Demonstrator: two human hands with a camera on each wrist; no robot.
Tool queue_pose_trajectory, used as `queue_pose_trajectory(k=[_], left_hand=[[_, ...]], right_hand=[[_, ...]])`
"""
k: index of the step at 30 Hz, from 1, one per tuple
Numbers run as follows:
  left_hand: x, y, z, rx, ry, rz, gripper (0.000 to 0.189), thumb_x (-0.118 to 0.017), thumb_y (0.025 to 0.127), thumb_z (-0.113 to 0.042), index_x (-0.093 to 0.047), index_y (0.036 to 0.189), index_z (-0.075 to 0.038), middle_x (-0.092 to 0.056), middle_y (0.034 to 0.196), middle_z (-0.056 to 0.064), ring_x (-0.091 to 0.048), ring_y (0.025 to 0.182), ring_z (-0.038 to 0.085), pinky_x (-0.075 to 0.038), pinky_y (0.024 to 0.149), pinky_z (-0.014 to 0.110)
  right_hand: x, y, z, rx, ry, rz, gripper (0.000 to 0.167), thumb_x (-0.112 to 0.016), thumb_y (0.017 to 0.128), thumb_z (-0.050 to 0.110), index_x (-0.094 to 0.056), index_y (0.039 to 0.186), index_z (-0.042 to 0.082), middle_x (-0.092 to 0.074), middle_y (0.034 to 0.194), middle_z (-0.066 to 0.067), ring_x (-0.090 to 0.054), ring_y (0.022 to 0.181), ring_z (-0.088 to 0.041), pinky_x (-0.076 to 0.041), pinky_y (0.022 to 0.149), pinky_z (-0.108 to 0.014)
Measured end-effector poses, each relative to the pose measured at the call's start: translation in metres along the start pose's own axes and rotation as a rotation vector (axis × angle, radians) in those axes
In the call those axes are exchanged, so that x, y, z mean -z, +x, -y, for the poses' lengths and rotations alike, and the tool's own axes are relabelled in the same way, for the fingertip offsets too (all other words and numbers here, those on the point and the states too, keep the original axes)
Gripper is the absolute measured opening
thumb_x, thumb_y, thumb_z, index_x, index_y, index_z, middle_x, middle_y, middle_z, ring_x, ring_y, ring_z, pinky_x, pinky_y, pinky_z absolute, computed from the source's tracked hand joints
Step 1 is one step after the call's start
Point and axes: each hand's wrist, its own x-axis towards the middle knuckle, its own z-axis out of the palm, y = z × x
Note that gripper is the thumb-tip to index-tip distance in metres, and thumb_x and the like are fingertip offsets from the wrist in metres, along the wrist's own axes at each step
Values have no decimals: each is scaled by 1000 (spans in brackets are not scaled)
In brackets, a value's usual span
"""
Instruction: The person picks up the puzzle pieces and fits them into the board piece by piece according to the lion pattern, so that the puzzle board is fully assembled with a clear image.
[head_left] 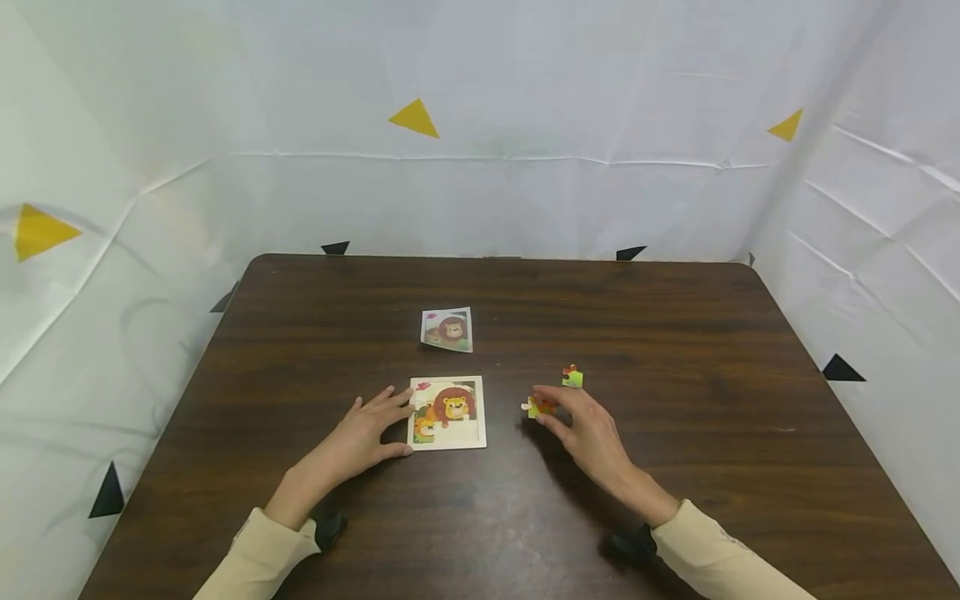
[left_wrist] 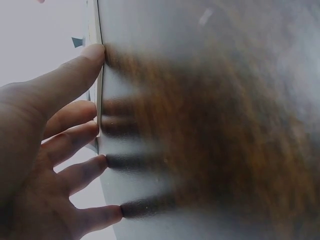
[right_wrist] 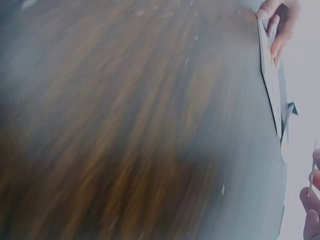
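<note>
A square puzzle board (head_left: 459, 436) lies on the table with a lion picture partly filled in; its lower right shows bare pale backing. My left hand (head_left: 367, 433) rests at the board's left edge, fingers spread, with thumb and fingertips touching its rim. In the left wrist view, the thumb (left_wrist: 75, 75) meets that edge. To the right of the board, my right hand (head_left: 592, 437) pinches a yellow-green and orange puzzle piece (head_left: 534, 408) between thumb and fingers, above the table. The piece appears edge-on in the right wrist view. Another puzzle piece (head_left: 573, 378), green and red, lies just beyond that hand.
A paper card (head_left: 447, 330) with the same lion picture lies behind the board, one corner curled up. The dark wooden table (head_left: 675, 333) ends at a white sheet backdrop (head_left: 525, 200) marked with yellow and black triangles.
</note>
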Motion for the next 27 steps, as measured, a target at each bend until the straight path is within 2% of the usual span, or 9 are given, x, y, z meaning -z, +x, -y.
queue_pose_trajectory(k=[14, 19, 27], left_hand=[[1, -1, 1, 4, -5, -6, 64, -75, 83, -36, -55, 137, -8, -37, 152, 10, -27, 142, 35, -19, 104, 71], [0, -1, 2, -5, 1, -15, 64, -75, 83, -36, -55, 137, -7, -37, 152, 10, -27, 142, 35, -20, 103, 71], [-2, -1, 3, -15, 2, -13, 65, -73, 84, -38, -54, 138, -7, -36, 153, 9, -26, 142, 34, -20, 103, 71]], right_hand=[[-37, 24, 34, 52, 74, 76, 43, -82, 74, 3, -68, 115, 6, -70, 97, -2, -62, 87, -17, -53, 70, -36], [-51, 28, 43, 77, 86, 108, 40, -80, 77, 5, -68, 114, 9, -70, 98, -1, -62, 87, -16, -52, 71, -35], [-61, 29, 48, 59, 62, 123, 41, -79, 79, 8, -67, 118, 11, -69, 95, 1, -60, 87, -14, -50, 70, -35]])
